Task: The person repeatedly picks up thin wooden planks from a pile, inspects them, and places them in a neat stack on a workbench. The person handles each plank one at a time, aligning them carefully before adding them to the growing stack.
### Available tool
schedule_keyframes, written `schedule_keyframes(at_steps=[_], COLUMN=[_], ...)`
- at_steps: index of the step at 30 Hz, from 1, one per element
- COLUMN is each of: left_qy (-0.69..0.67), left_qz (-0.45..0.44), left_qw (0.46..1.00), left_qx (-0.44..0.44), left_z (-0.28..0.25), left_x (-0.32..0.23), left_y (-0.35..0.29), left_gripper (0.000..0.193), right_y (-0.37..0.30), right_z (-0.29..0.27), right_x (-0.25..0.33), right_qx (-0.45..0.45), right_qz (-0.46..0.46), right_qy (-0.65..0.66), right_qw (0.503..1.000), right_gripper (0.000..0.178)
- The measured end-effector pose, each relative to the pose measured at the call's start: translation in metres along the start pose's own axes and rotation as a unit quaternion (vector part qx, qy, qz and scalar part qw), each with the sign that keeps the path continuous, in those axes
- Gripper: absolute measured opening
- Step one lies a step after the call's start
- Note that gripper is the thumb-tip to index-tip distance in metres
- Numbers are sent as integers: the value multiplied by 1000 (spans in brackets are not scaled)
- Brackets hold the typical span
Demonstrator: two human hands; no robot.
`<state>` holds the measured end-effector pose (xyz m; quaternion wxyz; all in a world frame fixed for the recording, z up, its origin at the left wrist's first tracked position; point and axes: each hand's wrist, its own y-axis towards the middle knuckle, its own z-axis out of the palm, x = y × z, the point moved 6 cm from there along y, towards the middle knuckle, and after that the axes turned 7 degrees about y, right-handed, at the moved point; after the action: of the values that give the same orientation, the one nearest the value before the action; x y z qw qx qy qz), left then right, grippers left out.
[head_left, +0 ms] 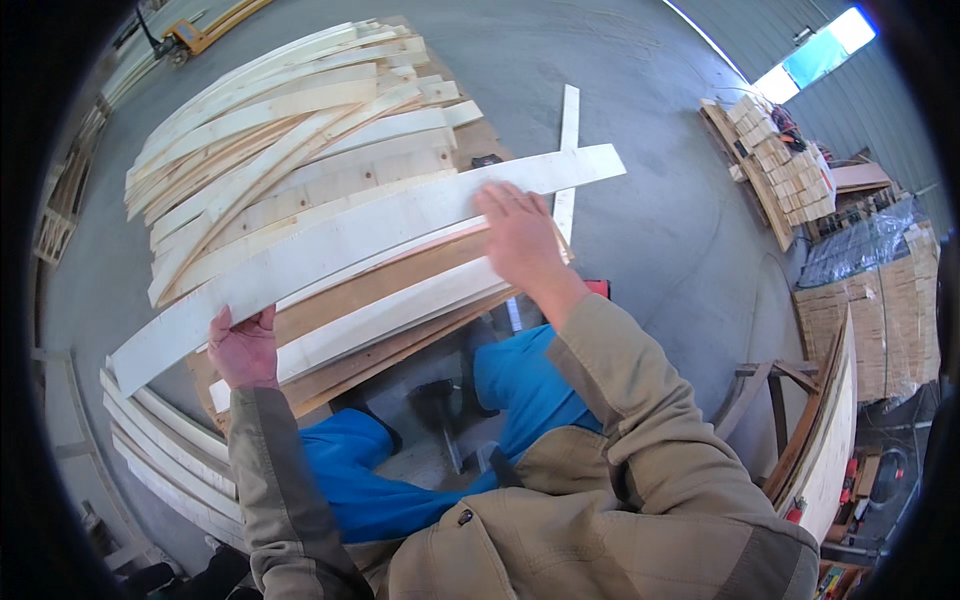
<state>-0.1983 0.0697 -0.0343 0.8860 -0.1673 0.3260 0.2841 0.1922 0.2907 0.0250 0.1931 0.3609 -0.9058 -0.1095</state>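
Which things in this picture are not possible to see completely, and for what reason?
In the head view:
Left hand: finger ends, hidden under the long pale board.
Right hand: palm, facing away from the camera.
Crossing white strip: middle part, covered by the board.
Dark object beyond the board: too small to identify.
Yellow pallet truck: cut off by the top edge.

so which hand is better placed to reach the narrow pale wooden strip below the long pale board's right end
Probably the right hand: it is over the long pale board, close to the narrow strip. The left hand holds the board's lower edge, farther from the strip.
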Motion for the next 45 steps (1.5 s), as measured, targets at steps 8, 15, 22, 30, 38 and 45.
schedule_keyframes(at_steps=[8, 15, 22, 30, 38, 45], left_qy=[-48, -11, -23, -36, -4, 5], left_qz=[1, 30, -15, -25, -9, 32], left_qw=[999, 997, 997, 999, 985, 978], left_qx=[17, -77, -75, -31, -170, -204], left_z=[-5, 0, 11, 22, 15, 9], left_x=[-17, -13, -12, -12, -10, -16], left_y=[-2, -11, -15, -19, -26, -27], left_gripper=[40, 36, 36, 34, 28, 28], right_y=[-11, -33, -34, -43, -43, -39], right_z=[-21, 10, 23, 26, 24, 22], right_x=[-86, -158, -188, -205, -213, -212], right_qx=[-109, -189, -225, -238, -268, -263], right_qz=[201, 380, 418, 414, 381, 352], right_qy=[47, 642, 690, 702, 718, 742], right_qw=[972, 639, 547, 527, 518, 506], right_gripper=[59, 52, 41, 25, 21, 19])
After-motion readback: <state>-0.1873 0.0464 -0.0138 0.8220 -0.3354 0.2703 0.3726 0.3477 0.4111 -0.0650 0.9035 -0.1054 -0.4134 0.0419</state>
